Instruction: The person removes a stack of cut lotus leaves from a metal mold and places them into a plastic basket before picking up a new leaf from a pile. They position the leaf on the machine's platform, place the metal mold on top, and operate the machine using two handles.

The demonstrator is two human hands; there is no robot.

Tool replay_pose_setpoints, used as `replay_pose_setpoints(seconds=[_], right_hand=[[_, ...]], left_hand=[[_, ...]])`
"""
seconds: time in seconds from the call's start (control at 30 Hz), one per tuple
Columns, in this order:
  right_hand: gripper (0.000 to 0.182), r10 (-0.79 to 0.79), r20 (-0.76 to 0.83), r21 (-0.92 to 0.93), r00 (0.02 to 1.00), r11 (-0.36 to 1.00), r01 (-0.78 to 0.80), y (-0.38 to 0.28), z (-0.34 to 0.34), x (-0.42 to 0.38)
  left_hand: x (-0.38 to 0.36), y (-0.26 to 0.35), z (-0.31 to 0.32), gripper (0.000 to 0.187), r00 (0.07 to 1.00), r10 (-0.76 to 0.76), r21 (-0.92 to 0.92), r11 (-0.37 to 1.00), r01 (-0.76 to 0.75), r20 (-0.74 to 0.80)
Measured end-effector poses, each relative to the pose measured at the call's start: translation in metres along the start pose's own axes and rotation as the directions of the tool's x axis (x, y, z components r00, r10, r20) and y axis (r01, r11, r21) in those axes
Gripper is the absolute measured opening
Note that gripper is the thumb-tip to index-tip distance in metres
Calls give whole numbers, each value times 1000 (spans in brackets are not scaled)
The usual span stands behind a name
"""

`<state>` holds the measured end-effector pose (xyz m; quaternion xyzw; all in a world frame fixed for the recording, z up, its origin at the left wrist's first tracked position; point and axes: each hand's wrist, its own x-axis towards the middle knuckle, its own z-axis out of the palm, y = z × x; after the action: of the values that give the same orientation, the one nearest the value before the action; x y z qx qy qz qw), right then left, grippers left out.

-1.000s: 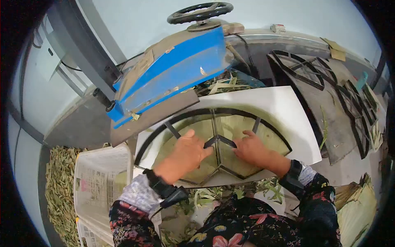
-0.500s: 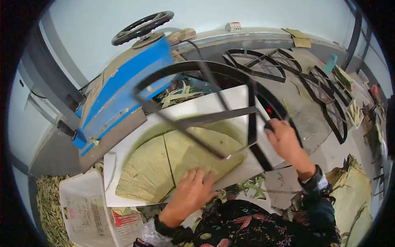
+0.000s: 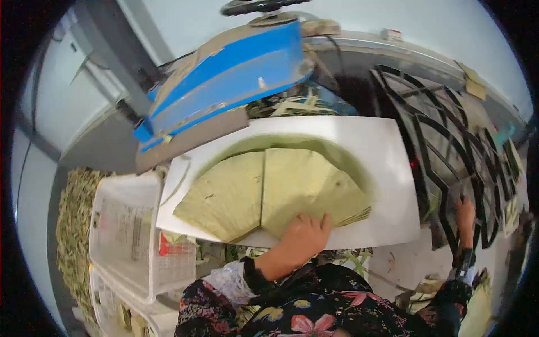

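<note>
Two stacks of flat, pale green fan-shaped leaf pieces [image 3: 224, 191] lie side by side on a white board [image 3: 387, 168], with a narrow dark gap between them. My left hand [image 3: 303, 238] rests on the lower edge of the right-hand stack, fingers bent and somewhat apart, holding nothing visible. Far to the right, my right hand [image 3: 465, 216] grips the lower part of a black curved metal frame [image 3: 432, 163], which is among other black frames on the floor; the fingers are partly hidden and small in view.
A blue machine [image 3: 224, 73] with a black handwheel [image 3: 264, 5] stands behind the board. White plastic baskets [image 3: 123, 224] are at the lower left beside a heap of leaf scraps [image 3: 76, 224]. A red-and-white block [image 3: 392, 35] sits on the back ledge.
The black frame has moved from above the board to the right, beside the other frames, with my right hand. My left hand stays on the leaf stack. The view has shifted.
</note>
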<state>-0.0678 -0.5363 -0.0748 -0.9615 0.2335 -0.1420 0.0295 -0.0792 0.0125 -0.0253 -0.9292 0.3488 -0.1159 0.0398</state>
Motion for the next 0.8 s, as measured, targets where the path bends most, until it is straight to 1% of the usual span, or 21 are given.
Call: replay_pose_setpoints(seconds=[0.03,0.07,0.1,0.13,0.17,0.2,0.23,0.27,0.3,0.33,0.37,0.43,0.47,0.5,0.57,0.6,0.63,0.67,0.7,0.77,0.8], right_hand=[[35,-28,-35,-54,999,998,26,6,6,3],[36,-25,10,-81,1000,996,25,7,8,6],[37,-16,57,-108,998,994,22,-8,-7,7],[39,68,98,-171,993,984,-50,-27,-20,7],[40,154,127,-239,980,964,-120,-67,-47,-1],[45,58,91,-311,994,950,-27,-88,-62,-3],[45,35,93,-300,995,954,-6,-94,-54,3],[42,-151,-82,-173,985,976,135,-97,-43,8],[39,-301,-275,-67,913,953,294,-104,-32,14],[40,-397,-317,31,861,903,428,-125,-27,18],[40,-414,-323,43,851,892,450,-152,-25,18],[43,-621,-272,275,735,682,678,-237,-44,0],[44,-649,-196,425,735,619,660,-277,-51,-11],[45,-683,-120,564,720,550,616,-315,-55,-23],[49,-798,-74,671,599,404,622,-379,-54,-42],[50,-856,-153,653,494,288,700,-408,-47,-49],[51,-894,-231,627,383,164,761,-437,-45,-58],[53,-913,-229,654,337,112,748,-469,-56,-72],[55,-931,-226,681,287,60,730,-497,-64,-82],[55,-945,-241,663,224,8,749,-552,-45,-88],[56,-950,-250,637,186,-16,771,-577,-31,-96]], left_hand=[[-1,-3,-5,39,999,-42,-65,997,41,-4],[-3,-12,-10,39,997,-78,-52,996,78,11],[-7,-23,-16,38,988,-154,-241,960,143,-27],[-11,-36,-24,37,970,-235,-420,888,188,-63],[-14,-48,-43,37,900,-436,-494,776,392,30],[-22,-59,-60,37,785,-605,-548,616,567,132],[-37,-73,-57,36,690,-713,-603,608,517,-127],[-53,-85,-54,34,526,-766,-640,620,454,-369],[-63,-92,-61,32,371,-895,-857,381,345,-249],[-72,-95,-68,30,235,-969,-979,121,167,-79],[-83,-99,-63,30,211,-973,-977,129,172,-91],[-110,-105,-34,28,14,-978,-976,-209,-69,208],[-117,-105,-20,29,-19,-979,-975,-202,-93,205],[-121,-99,-28,32,-79,-945,-946,-321,54,316],[-141,-99,0,36,-5,-952,-951,-306,-51,307],[-143,-90,-10,36,-37,-954,-954,-294,-56,297],[-143,-80,-29,40,-42,-956,-951,-293,95,290],[-145,-73,-39,44,-49,-956,-924,-292,246,289],[-152,-68,-37,44,-82,-956,-924,-292,246,281],[-172,-54,-18,53,-74,-993,-937,59,345,-90],[-183,-51,5,57,-67,-998,-968,-35,250,19]])
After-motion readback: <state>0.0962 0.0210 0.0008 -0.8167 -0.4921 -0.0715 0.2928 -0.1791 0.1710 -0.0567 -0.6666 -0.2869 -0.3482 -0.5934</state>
